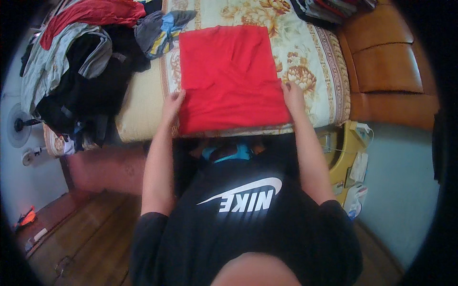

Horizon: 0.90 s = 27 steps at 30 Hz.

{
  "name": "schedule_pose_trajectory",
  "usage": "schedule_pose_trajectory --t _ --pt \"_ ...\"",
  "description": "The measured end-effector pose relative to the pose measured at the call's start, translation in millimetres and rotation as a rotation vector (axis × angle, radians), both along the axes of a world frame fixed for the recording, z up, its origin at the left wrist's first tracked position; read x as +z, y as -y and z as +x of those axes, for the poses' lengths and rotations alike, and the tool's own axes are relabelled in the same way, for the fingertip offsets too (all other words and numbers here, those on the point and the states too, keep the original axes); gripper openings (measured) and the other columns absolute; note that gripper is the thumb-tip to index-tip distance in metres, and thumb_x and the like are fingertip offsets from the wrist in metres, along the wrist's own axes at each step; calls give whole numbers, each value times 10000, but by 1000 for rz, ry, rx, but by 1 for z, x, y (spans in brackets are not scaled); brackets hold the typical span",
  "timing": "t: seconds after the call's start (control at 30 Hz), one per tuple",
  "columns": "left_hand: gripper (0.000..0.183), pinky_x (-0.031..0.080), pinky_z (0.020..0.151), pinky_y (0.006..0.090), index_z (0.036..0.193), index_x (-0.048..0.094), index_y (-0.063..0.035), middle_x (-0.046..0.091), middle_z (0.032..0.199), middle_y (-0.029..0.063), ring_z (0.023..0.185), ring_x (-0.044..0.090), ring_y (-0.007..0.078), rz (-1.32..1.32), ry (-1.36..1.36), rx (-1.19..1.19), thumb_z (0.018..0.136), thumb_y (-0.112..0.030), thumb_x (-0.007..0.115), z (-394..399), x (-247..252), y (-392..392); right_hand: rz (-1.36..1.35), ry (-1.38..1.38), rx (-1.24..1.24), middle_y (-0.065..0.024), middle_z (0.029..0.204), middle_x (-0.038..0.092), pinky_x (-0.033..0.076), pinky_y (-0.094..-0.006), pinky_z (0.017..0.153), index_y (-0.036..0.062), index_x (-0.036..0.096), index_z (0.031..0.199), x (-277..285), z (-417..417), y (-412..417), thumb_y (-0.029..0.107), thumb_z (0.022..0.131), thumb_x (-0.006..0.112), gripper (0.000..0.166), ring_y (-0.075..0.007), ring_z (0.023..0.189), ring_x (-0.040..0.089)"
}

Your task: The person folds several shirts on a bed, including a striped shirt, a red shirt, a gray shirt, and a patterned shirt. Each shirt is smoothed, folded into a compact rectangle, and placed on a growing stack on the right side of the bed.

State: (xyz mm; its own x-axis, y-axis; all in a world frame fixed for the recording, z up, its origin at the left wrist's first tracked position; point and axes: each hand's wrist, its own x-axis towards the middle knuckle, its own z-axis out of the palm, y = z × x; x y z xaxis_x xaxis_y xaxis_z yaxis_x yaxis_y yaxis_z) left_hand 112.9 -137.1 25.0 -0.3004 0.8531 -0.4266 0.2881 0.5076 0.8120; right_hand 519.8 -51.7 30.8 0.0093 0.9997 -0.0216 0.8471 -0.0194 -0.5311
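Observation:
A red cloth garment (229, 68) lies as a flat, nearly square piece on a bed with a floral cover (302, 107). Its near part is doubled over, with a fold line running across between my hands. My left hand (174, 102) pinches the left edge of the cloth, at the end of that fold line. On the opposite edge, my right hand (294, 97) holds the cloth between thumb and fingers. Small wrinkles cross the red surface. Fingertips of both hands are partly hidden by the fabric.
To the left lies a heap of loose clothes (89, 82), black, grey and red. A grey, blue and yellow garment (161, 32) sits close to the red cloth. Stacked clothes (325, 10) stand far right, near the brown padded headboard (386, 60). A fan (19, 125) is at the left.

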Motion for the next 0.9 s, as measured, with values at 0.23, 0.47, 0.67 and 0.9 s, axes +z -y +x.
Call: schedule_pose_trajectory --t 0.23,0.47,0.67,0.9 --pt "362 455 722 331 951 607 48 652 827 138 781 614 220 189 -337 34 840 -292 554 -3 -18 -91 2 94 -40 -231 840 608 451 -459 734 -8 554 958 -44 -46 -79 357 882 439 391 -398 831 580" --pt "286 432 621 258 888 624 22 633 754 68 660 550 106 297 -124 177 865 -252 548 -23 -47 -92 -171 360 -39 -211 801 621 459 -484 695 53 560 939 -9 -50 -85 436 883 387 424 -387 805 597" --pt "344 447 699 309 950 605 -1 643 838 140 778 613 226 46 -255 23 832 -323 569 -8 10 -167 -107 256 -51 -225 804 617 462 -476 710 28 550 1011 -3 -75 -152 431 871 417 447 -388 807 597" --pt "257 441 701 279 947 595 12 633 854 87 752 579 167 513 -115 284 869 -223 527 -52 -81 -230 145 124 -214 -208 781 619 455 -483 655 56 548 948 -44 -83 -210 364 884 412 343 -379 743 602"
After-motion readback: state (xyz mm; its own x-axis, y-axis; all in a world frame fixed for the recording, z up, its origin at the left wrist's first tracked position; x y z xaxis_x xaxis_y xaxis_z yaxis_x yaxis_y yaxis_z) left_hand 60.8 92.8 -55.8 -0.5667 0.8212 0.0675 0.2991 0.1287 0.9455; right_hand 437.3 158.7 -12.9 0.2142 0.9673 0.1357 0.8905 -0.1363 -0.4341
